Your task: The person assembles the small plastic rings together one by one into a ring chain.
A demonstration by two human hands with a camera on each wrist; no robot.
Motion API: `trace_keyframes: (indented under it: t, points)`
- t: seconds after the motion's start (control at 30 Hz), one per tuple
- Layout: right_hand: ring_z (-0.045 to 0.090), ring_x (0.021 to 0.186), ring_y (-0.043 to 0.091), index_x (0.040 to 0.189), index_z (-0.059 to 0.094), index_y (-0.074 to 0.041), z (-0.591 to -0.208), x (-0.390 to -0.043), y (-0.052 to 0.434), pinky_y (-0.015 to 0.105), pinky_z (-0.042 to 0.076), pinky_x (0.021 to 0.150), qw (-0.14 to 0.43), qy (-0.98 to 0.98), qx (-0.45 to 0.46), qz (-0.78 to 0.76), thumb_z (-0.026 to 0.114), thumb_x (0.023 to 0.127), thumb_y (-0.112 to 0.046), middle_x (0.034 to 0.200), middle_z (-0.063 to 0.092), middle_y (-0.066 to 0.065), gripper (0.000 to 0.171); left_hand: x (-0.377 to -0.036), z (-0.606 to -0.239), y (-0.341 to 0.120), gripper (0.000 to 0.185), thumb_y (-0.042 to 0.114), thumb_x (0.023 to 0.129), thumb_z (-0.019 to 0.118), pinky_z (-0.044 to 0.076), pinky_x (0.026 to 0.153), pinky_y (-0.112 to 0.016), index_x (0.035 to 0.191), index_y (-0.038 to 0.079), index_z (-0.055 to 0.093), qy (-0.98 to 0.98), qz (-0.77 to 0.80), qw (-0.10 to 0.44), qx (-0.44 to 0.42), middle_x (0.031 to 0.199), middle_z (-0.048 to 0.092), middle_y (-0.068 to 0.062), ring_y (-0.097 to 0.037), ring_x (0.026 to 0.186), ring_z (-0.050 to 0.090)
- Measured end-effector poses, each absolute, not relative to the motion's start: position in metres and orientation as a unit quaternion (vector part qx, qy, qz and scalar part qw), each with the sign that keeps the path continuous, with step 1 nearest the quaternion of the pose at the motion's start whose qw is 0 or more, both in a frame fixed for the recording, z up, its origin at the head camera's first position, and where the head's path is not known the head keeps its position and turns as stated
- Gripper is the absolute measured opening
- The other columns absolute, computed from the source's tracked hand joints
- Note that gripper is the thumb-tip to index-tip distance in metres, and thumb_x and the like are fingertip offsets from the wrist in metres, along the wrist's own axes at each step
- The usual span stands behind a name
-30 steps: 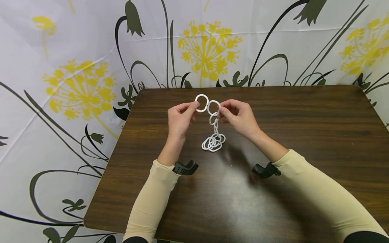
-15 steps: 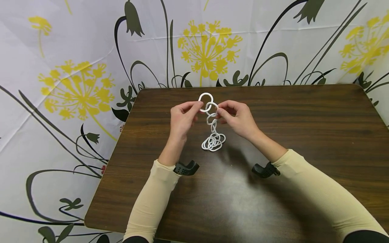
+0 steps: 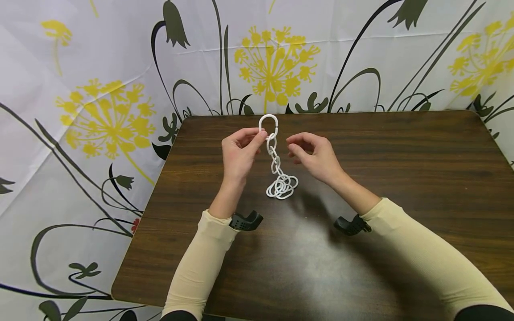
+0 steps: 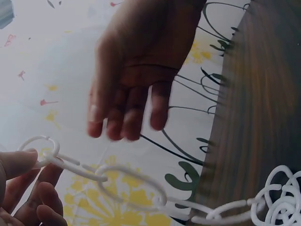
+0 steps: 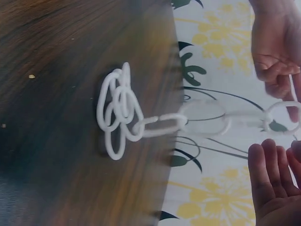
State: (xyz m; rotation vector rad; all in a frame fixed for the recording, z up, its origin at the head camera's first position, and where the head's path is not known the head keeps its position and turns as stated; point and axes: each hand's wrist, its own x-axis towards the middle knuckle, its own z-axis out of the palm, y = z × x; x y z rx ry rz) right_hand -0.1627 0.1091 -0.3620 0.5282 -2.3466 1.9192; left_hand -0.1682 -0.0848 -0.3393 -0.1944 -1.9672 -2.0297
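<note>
Wood-grain table (image 3: 401, 178) (floral curtain (image 3: 100, 89) behind) bears chain (image 3: 281, 187), pinched by left hand (image 3: 237, 156); right hand (image 3: 317, 158) loose, empty.

The chain (image 3: 276, 165) hangs down the middle of the frame from the left hand (image 3: 238, 153) to a heap of links resting on the table (image 3: 401, 178), and it bars the gap between that hand and the right hand (image 3: 315, 156), which is just beside it with nothing in it. To the right of the frame and along the bottom the tabletop lies bare. The curtain (image 3: 100, 89) closes off the top of the frame and the left side.
</note>
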Motion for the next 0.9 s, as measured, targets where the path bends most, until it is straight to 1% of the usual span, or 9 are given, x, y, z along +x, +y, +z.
trace_keyframes:
  t: [0.1, 0.17, 0.27, 0.33, 0.4, 0.5, 0.6, 0.77, 0.9]
  points:
    - [0.068, 0.074, 0.027, 0.102, 0.072, -0.001, -0.371, -0.162, 0.11, 0.034, 0.059, 0.065, 0.006, -0.785, 0.186, 0.591, 0.065, 0.096, -0.009, 0.085, 0.07, 0.017, 0.012, -0.168, -0.337, -0.086, 0.019, 0.007, 0.085, 0.079, 0.04, 0.047, -0.02, 0.095, -0.007, 0.074, -0.688, -0.705, 0.161, -0.065, 0.07, 0.071, 0.008, -0.012, 0.052, 0.052]
    - [0.066, 0.071, 0.025, 0.099, 0.073, -0.002, -0.378, -0.159, 0.11, 0.033, 0.058, 0.064, -0.038, -0.81, 0.22, 0.542, 0.066, 0.095, -0.009, 0.08, 0.07, 0.014, 0.011, -0.168, -0.336, -0.087, 0.019, 0.007, 0.085, 0.079, 0.041, 0.048, -0.02, 0.095, -0.008, 0.074, -0.686, -0.706, 0.163, -0.065, 0.07, 0.071, 0.008, -0.013, 0.052, 0.052]
    - [0.063, 0.071, 0.018, 0.096, 0.075, -0.004, -0.393, -0.154, 0.11, 0.029, 0.053, 0.066, -0.1, -0.848, 0.297, 0.427, 0.067, 0.094, -0.01, 0.082, 0.072, 0.005, 0.011, -0.169, -0.336, -0.088, 0.02, 0.007, 0.085, 0.079, 0.041, 0.047, -0.021, 0.095, -0.009, 0.073, -0.685, -0.707, 0.164, -0.065, 0.07, 0.071, 0.009, -0.011, 0.051, 0.052]
    - [0.064, 0.076, 0.015, 0.097, 0.076, -0.005, -0.403, -0.151, 0.111, 0.031, 0.052, 0.07, -0.119, -0.863, 0.34, 0.355, 0.068, 0.093, -0.01, 0.087, 0.073, 0.001, 0.011, -0.169, -0.336, -0.089, 0.02, 0.007, 0.085, 0.078, 0.042, 0.048, -0.021, 0.095, -0.01, 0.073, -0.684, -0.707, 0.168, -0.067, 0.071, 0.071, 0.009, -0.01, 0.051, 0.052]
    - [0.065, 0.082, 0.012, 0.099, 0.077, -0.007, -0.412, -0.148, 0.113, 0.034, 0.053, 0.077, -0.119, -0.874, 0.364, 0.299, 0.068, 0.092, -0.011, 0.094, 0.074, -0.001, 0.012, -0.17, -0.336, -0.09, 0.019, 0.006, 0.085, 0.078, 0.043, 0.049, -0.021, 0.095, -0.01, 0.072, -0.685, -0.705, 0.171, -0.068, 0.071, 0.071, 0.01, -0.008, 0.051, 0.053]
    - [0.067, 0.095, 0.015, 0.105, 0.077, -0.012, -0.421, -0.145, 0.118, 0.04, 0.053, 0.085, -0.12, -0.882, 0.376, 0.257, 0.068, 0.092, -0.011, 0.103, 0.074, -0.002, 0.016, -0.17, -0.338, -0.091, 0.019, 0.005, 0.085, 0.077, 0.045, 0.051, -0.021, 0.095, -0.01, 0.072, -0.684, -0.706, 0.173, -0.067, 0.072, 0.072, 0.01, -0.009, 0.054, 0.055]
    - [0.066, 0.102, 0.017, 0.109, 0.076, -0.015, -0.427, -0.146, 0.123, 0.043, 0.052, 0.088, -0.117, -0.883, 0.387, 0.239, 0.067, 0.092, -0.011, 0.109, 0.072, -0.003, 0.019, -0.171, -0.339, -0.094, 0.019, 0.004, 0.086, 0.077, 0.045, 0.052, -0.021, 0.096, -0.012, 0.071, -0.682, -0.708, 0.174, -0.063, 0.072, 0.072, 0.011, -0.007, 0.054, 0.056]
    - [0.066, 0.098, 0.018, 0.105, 0.077, -0.017, -0.432, -0.147, 0.133, 0.043, 0.053, 0.083, -0.099, -0.892, 0.38, 0.223, 0.07, 0.089, -0.011, 0.103, 0.068, -0.004, 0.018, -0.172, -0.34, -0.102, 0.02, 0.005, 0.087, 0.076, 0.045, 0.052, -0.02, 0.097, -0.012, 0.071, -0.683, -0.705, 0.181, -0.054, 0.072, 0.072, 0.011, -0.006, 0.053, 0.055]
    - [0.063, 0.087, 0.015, 0.097, 0.078, -0.017, -0.432, -0.147, 0.145, 0.04, 0.053, 0.076, -0.094, -0.908, 0.354, 0.204, 0.073, 0.087, -0.014, 0.094, 0.063, -0.004, 0.011, -0.173, -0.343, -0.112, 0.023, 0.008, 0.087, 0.077, 0.045, 0.053, -0.021, 0.098, -0.011, 0.072, -0.686, -0.702, 0.187, -0.042, 0.073, 0.073, 0.011, -0.008, 0.054, 0.055]
